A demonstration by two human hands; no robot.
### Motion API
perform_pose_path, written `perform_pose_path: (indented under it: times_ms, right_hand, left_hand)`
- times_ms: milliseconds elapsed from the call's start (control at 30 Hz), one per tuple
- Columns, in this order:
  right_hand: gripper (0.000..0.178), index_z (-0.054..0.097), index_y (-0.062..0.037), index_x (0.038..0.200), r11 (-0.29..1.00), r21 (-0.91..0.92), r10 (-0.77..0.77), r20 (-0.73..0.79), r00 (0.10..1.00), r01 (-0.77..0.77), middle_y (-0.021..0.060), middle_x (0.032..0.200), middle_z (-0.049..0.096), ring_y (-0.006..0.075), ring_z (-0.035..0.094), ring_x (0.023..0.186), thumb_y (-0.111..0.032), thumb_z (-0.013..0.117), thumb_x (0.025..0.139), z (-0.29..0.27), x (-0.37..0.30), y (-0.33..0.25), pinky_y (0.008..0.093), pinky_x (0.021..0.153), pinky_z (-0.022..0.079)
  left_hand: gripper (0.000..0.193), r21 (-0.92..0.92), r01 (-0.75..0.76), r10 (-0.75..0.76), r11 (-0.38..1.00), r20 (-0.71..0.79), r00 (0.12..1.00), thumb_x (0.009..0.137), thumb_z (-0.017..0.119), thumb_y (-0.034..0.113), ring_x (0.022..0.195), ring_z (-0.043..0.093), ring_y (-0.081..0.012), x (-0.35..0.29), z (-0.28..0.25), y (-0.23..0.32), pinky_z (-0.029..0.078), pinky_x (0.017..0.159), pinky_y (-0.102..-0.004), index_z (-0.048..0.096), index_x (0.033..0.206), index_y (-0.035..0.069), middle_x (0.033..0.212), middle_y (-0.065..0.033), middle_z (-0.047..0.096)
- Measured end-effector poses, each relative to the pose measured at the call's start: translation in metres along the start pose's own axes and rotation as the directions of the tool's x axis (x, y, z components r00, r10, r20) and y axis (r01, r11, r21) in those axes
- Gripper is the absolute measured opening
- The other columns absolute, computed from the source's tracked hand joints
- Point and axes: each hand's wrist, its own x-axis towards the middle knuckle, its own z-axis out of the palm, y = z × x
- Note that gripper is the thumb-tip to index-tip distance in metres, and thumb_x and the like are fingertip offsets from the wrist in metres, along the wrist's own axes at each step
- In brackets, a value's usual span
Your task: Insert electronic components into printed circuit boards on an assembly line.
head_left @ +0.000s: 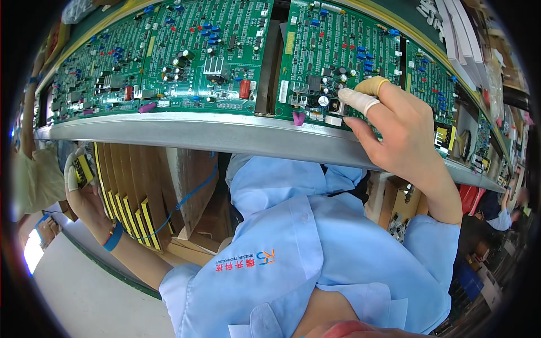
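My right hand (397, 127) is over a green circuit board (307, 56) right of centre, with pale finger cots on two fingers. Its thumb and index fingertip close around a small dark component (336, 106) at the board's near edge, next to a round capacitor (323, 101). Low at the far left, my left hand (81, 188) grips a yellow-and-black transformer (84, 170) beside a carton. White cots cover some of its fingers, and part of the transformer is hidden by them. A blue wrist strap (113, 236) is on my left wrist.
A metal rail (186, 128) runs along the front of several green boards (225, 39). Below it stands a carton with brown dividers (132, 186) and rows of yellow parts. A blue cord (194, 191) hangs there. Another yellow-and-black transformer (444, 137) sits on the right-hand board.
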Motion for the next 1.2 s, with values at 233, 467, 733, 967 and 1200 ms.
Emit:
perform_pose_path:
  times_ms: [233,467,733,967,1200]
  right_hand:
    - [0.038,0.068,0.0003,0.103,0.999,-0.036,-0.002,0.131,0.991,0.007,0.0081,0.091,0.062,0.0223,0.061,0.069,-0.007,0.076,0.067,-0.001,0.005,0.002,0.0339,0.055,0.048]
    - [0.028,0.068,-0.0023,0.097,0.992,-0.088,-0.093,0.021,0.995,0.094,0.0054,0.081,0.057,0.0193,0.061,0.069,-0.015,0.074,0.072,-0.003,0.000,0.007,0.0306,0.053,0.050]
    - [0.025,0.069,0.0025,0.108,0.849,0.353,0.509,-0.354,0.784,-0.392,0.0070,0.085,0.068,0.0093,0.054,0.059,-0.003,0.072,0.084,-0.056,0.001,0.028,0.0207,0.053,0.039]
    - [0.029,0.069,0.0030,0.110,0.877,0.324,0.478,-0.517,0.710,-0.354,0.0092,0.086,0.069,0.0057,0.051,0.055,-0.001,0.072,0.081,-0.060,-0.017,0.043,0.0208,0.049,0.038]
    - [0.022,0.069,0.0049,0.101,0.937,0.057,0.314,-0.573,0.758,-0.345,0.0128,0.081,0.066,0.0106,0.050,0.052,-0.003,0.073,0.081,-0.042,-0.024,0.070,0.0236,0.047,0.037]
  left_hand:
    - [0.047,-0.163,-0.030,0.100,0.986,0.442,0.891,0.098,0.056,0.023,0.121,0.055,-0.0241,-0.021,0.073,0.010,0.056,0.082,-0.0268,0.049,0.135,-0.005,0.133,-0.0209,0.053]
    - [0.092,0.077,-0.088,0.011,0.993,0.692,0.722,0.067,0.089,0.028,0.117,0.058,-0.0249,-0.058,0.190,0.030,0.051,0.094,-0.0356,0.044,0.140,-0.005,0.136,-0.0197,0.052]
    - [0.096,0.047,-0.638,0.282,0.768,0.870,0.404,0.071,0.084,0.026,0.114,0.058,-0.0238,-0.086,0.297,0.032,0.044,0.101,-0.0369,0.034,0.147,-0.004,0.123,-0.0189,0.061]
    - [0.095,0.010,-0.951,0.309,0.308,0.945,0.110,0.064,0.081,0.013,0.113,0.060,-0.0224,-0.112,0.353,0.042,0.015,0.115,-0.0461,0.037,0.148,0.004,0.108,-0.0042,0.069]
    - [0.097,-0.028,-0.986,0.200,0.166,0.980,0.005,0.062,0.082,0.012,0.112,0.060,-0.0236,-0.120,0.376,0.039,0.017,0.114,-0.0491,0.038,0.148,0.006,0.108,-0.0033,0.069]
